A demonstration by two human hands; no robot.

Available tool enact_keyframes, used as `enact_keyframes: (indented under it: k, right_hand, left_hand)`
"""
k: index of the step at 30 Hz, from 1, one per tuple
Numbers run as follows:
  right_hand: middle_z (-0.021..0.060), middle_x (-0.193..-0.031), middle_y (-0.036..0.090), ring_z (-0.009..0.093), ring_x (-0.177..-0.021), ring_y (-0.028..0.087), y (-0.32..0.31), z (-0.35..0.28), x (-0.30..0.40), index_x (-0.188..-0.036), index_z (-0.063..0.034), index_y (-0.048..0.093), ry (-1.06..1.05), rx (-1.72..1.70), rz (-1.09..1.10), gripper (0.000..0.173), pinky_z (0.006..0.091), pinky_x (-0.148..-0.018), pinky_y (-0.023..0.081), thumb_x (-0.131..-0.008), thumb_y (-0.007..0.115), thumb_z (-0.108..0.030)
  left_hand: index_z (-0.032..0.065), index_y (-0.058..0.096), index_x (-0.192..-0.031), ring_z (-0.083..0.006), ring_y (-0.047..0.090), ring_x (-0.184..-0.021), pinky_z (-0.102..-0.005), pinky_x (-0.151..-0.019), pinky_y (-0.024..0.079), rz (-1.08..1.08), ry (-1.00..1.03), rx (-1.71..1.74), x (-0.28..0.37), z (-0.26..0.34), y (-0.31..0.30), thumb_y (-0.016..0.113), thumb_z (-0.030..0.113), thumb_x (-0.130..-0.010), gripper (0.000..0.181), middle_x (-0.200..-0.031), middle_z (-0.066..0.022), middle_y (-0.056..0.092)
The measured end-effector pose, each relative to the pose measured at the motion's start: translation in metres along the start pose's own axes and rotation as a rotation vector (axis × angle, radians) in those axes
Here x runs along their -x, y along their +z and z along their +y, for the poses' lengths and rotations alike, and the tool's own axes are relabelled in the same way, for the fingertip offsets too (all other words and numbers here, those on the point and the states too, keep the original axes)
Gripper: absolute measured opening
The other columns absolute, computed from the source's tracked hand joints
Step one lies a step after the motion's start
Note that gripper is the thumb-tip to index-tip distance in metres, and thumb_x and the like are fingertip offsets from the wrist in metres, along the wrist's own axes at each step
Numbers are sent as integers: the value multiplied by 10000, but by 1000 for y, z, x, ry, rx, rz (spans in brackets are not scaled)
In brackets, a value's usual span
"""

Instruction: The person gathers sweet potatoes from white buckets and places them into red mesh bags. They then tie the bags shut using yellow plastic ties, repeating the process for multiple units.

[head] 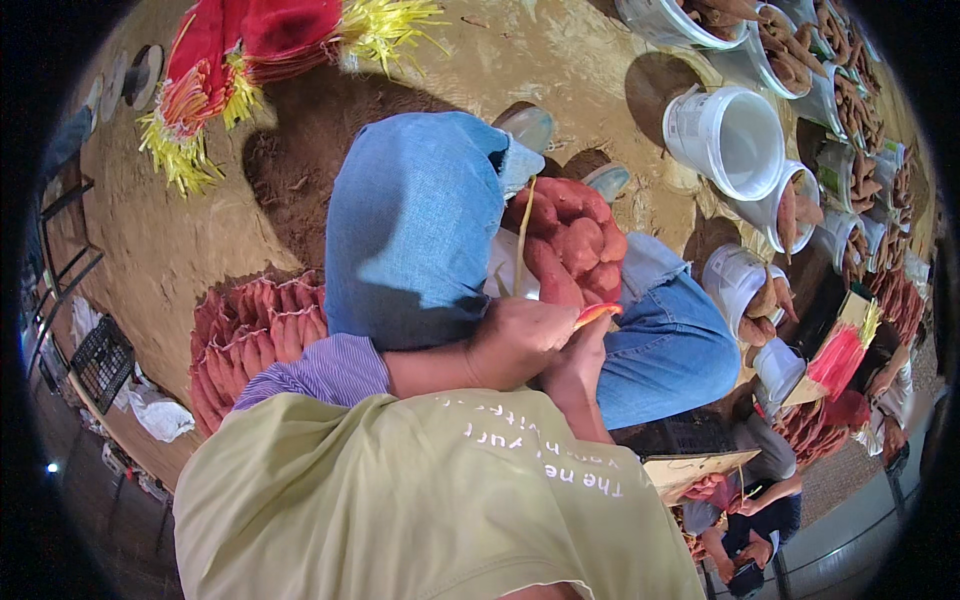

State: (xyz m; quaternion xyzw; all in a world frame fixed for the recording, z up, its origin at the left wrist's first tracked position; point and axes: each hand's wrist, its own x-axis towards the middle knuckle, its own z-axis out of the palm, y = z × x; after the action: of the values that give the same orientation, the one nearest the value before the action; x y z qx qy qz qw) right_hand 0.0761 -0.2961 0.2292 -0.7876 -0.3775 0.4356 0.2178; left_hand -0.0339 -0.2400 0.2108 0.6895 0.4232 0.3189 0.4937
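My left hand [525, 337] reaches in from the left, fingers closed at the gathered mouth of a red mesh bag [577, 236] full of sweet potatoes. Against it my right hand [576, 369] is closed on the bag's red and yellow edge [598, 313]. The bag lies between my legs. A thin yellowish strip [526, 225] rises from beside my left hand along the bag's left side. Something white, partly hidden, lies left of the bag. The fingertips of both hands are partly hidden.
Red mesh bags with yellow fringes [277, 45] lie upper left; filled bags [255, 337] stand left. A white plastic bucket [750, 142] and several buckets of sweet potatoes [795, 210] are at right. Co-workers [757, 517] sit lower right. A black crate [103, 360] lies far left.
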Motion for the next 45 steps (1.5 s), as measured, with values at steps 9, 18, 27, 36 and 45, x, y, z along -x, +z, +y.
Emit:
enact_keyframes:
  k: [9, 18, 27, 36, 45]
  right_hand:
    - [214, -988, 628, 279, -881, 639, -5, 4, -5, -1134, 33, 488, 146, 156, -161, 426, 376, -720, 509, -784, 677, -120]
    - [250, -957, 611, 422, -877, 611, -23, -1, 10, -1179, 53, 478, 121, 243, -203, 551, 449, -720, 504, -723, 704, -157]
    - [162, -952, 623, 290, -840, 627, 29, 87, -21, -1064, -26, 569, 15, -30, 44, 216, 378, -649, 502, -866, 537, -108]
    - [76, -900, 631, 169, -773, 602, -4, 28, -11, -1040, 11, 584, 343, -325, -202, 209, 337, -695, 497, -865, 614, -100]
    - [108, -964, 631, 217, -875, 605, 28, 66, -39, -1017, -36, 611, 9, 5, -54, 252, 353, -750, 497, -914, 542, -255]
  left_hand:
    - [57, 549, -762, -338, 554, -550, -442, -485, 399, -55, -45, 62, 4, -4, 1, 615, 74, -797, 77, -606, -129, 524]
    - [53, 550, -790, -323, 564, -544, -430, -475, 411, -43, 39, 50, -1, -1, -6, 626, 71, -760, 83, -586, -117, 512]
    - [47, 575, -837, -327, 582, -559, -422, -468, 412, -53, 10, 115, 11, -7, 3, 609, 40, -758, 87, -612, -129, 532]
    - [53, 531, -784, -368, 595, -631, -445, -516, 433, -157, -134, 83, 2, 1, -7, 574, 52, -836, 67, -670, -180, 547]
    - [48, 486, -752, -389, 588, -619, -451, -498, 410, -111, -133, 251, 16, -7, 3, 567, 20, -810, 104, -633, -200, 523]
